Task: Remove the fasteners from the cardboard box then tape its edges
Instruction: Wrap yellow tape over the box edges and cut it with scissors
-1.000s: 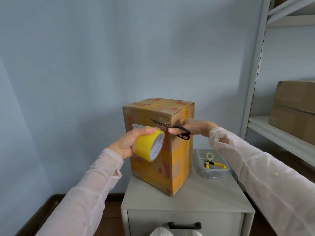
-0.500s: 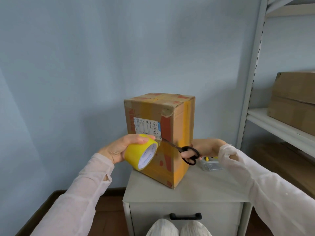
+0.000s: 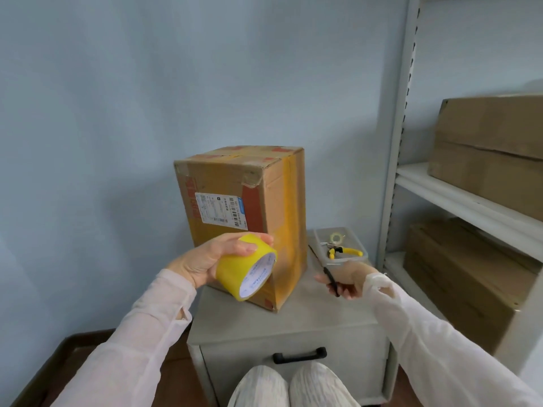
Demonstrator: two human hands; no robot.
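Head view. A tall brown cardboard box [image 3: 264, 201], carrying yellow and red tape strips and a white shipping label [image 3: 219, 211], stands upright on the grey counter [image 3: 308, 321], toward its rear left.

The left grip [image 3: 211, 259] is a bare hand. It holds a yellow roll of adhesive tape [image 3: 244, 270] with its fingers curled over the outer face. The roll overlaps the box's lower near corner in the picture. Contact between them, or a tape end joining them, cannot be determined because that area is blurred.

The right grip [image 3: 349, 279] hangs over the counter's right side, apart from the box, closed round a pair of black scissors [image 3: 332, 282]. Only a narrow dark section shows – whether the blades are parted is not discernible.

Behind the right grip, a clear plastic tray [image 3: 320, 239] holds yellow-handled pliers [image 3: 343, 251], a small pale roll [image 3: 337, 238] and metal bits too small to identify.

At the right, a grey metal shelf rack [image 3: 393, 142] carries plain brown cartons [image 3: 487, 148] – cut off by the frame edge. At the bottom, the counter's drawer shows a black handle [image 3: 299, 355], and two knees in pale fabric [image 3: 288, 386] are cut off.
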